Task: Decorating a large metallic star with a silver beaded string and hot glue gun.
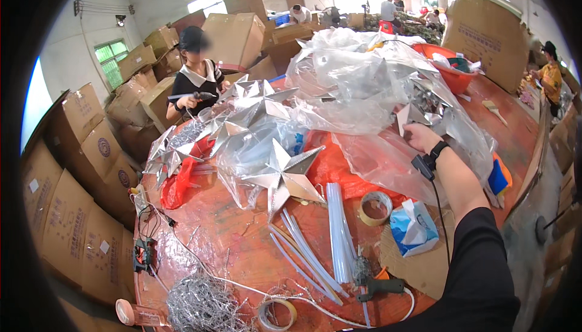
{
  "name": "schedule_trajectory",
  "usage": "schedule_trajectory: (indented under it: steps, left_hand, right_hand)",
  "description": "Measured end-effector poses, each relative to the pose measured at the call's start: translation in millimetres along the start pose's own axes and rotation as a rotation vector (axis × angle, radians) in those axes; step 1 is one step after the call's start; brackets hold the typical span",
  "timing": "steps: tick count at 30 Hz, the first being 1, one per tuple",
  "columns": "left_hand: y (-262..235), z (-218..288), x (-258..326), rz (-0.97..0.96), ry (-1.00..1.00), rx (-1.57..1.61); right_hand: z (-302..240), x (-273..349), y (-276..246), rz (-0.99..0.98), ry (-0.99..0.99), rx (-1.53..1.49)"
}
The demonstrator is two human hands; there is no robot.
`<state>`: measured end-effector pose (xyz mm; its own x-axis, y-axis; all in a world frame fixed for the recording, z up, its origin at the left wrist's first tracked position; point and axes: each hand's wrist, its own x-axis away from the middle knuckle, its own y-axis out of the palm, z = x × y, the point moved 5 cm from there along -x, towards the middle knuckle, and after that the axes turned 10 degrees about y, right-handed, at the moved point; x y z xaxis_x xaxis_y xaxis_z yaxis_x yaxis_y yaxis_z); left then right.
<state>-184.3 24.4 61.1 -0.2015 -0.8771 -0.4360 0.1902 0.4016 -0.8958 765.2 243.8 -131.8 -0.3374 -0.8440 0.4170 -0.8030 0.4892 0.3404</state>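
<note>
My right hand (418, 137) reaches across the table to the large clear plastic bag (345, 68). Its fingers are closed on a silver star piece (402, 118) at the bag's opening, where more shiny silver pieces show. A dark band with a small box and a cable is round that wrist. Out of sight is my left hand. Nearer me lies a silver five-pointed star (285, 177), partly over red plastic (342, 171). A bundle of clear glue sticks (338, 229) and a glue gun (385, 288) lie close to my right forearm.
Across the table, a person (195, 80) holds a tool beside several silver stars (248, 104). Tape rolls (375, 208), silver tinsel (206, 303), a blue-white soft pack (413, 229) and a white cable occupy the near side. A red basin (448, 77) and brush (495, 112) are far right.
</note>
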Motion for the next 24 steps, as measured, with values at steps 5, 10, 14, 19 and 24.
schedule_trajectory:
  steps: [5, 10, 14, 19, 24]
  left_hand:
    - [-20, -5, 10, 0.144, -0.151, 0.008]
    - [3, -27, -7, 0.123, -0.137, 0.084]
    - [20, -47, -9, 0.319, -0.119, 0.233]
    - [44, -45, -13, 0.252, -0.286, 0.604]
    - [82, -3, -11, 0.104, -0.408, 1.541]
  right_hand:
    - [-4, 1, 2, 0.007, -0.273, 0.292]
    - [-37, 45, 20, -0.125, 0.067, -0.399]
    - [-66, 106, 36, -0.094, 0.098, -0.462]
    - [-44, 225, 65, -0.324, -0.061, -0.212]
    - [42, 341, 152, -0.246, -0.08, -0.087]
